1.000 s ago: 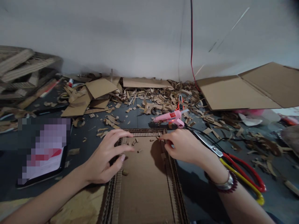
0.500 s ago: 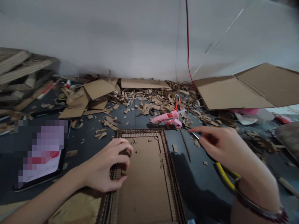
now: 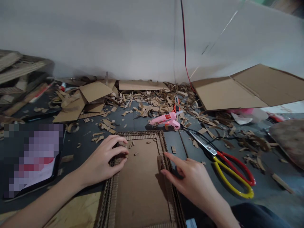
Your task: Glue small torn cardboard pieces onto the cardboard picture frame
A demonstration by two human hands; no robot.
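Note:
A flat cardboard panel [image 3: 142, 183] with a raised border of corrugated strips lies in front of me on the dark floor. My left hand [image 3: 102, 161] rests on its left border, fingers curled and pressing down on the strip. On the right border sits my right hand [image 3: 190, 180], index finger and thumb stretched out and touching the strip, nothing held. Small cardboard bits lie inside the panel near its top edge.
A pink glue gun [image 3: 166, 119] lies just beyond the panel. Red and yellow scissors [image 3: 228, 164] lie to the right. A tablet [image 3: 30, 158] sits at the left. Cardboard scraps [image 3: 154, 101] and a large opened box [image 3: 237, 88] line the wall.
My right hand left the panel's top right corner, swung out right over the scissors, then came back down onto the right border lower down. My left hand slid slightly down the left border.

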